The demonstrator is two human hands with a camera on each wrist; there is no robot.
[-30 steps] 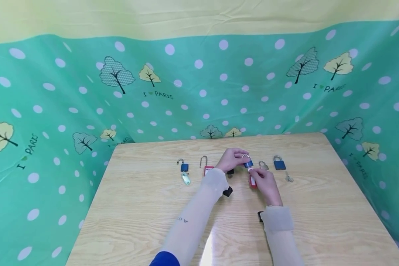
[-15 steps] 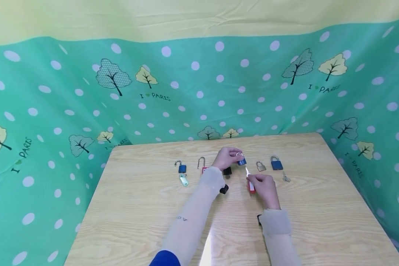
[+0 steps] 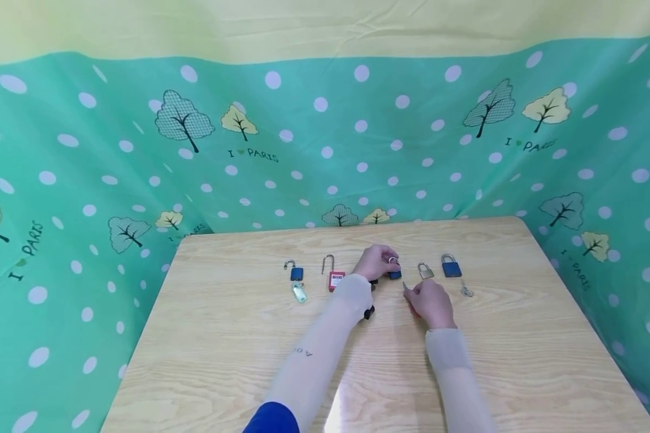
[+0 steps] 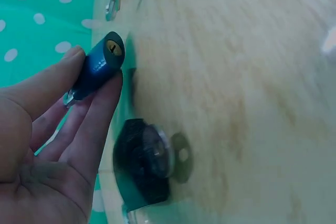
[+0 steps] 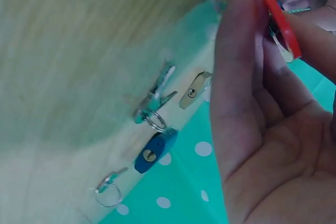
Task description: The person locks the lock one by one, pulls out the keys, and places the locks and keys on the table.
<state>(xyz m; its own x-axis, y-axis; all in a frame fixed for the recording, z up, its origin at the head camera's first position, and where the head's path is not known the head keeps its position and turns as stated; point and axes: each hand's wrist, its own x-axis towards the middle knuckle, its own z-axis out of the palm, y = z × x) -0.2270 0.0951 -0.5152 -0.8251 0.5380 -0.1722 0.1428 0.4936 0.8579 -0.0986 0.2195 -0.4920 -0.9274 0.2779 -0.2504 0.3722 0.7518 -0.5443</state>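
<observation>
My left hand (image 3: 375, 263) pinches a small blue padlock (image 3: 394, 273) between thumb and fingers. In the left wrist view its brass keyhole (image 4: 114, 48) faces away from the palm, with no key in it. My right hand (image 3: 434, 302) pinches a key (image 3: 405, 286) that has a red tag (image 5: 285, 27). The key's tip points toward the blue padlock, apart from it; my right fingers hide most of the tag in the head view. Below my left hand lies a black padlock (image 4: 137, 163), largely covered by the wrist in the head view.
Left on the wooden table (image 3: 222, 337) lie an unlocked blue padlock (image 3: 297, 274) with a pale tag (image 3: 300, 293) and a red padlock (image 3: 336, 280). Rightward are a brass padlock (image 3: 425, 271), a larger blue padlock (image 3: 451, 269) and keys (image 3: 467, 291). Loose keys (image 5: 155, 95) lie near the brass padlock.
The key in my right hand has drawn back from the blue padlock's underside. My left hand has lowered the padlock toward the table, and the red padlock shows more.
</observation>
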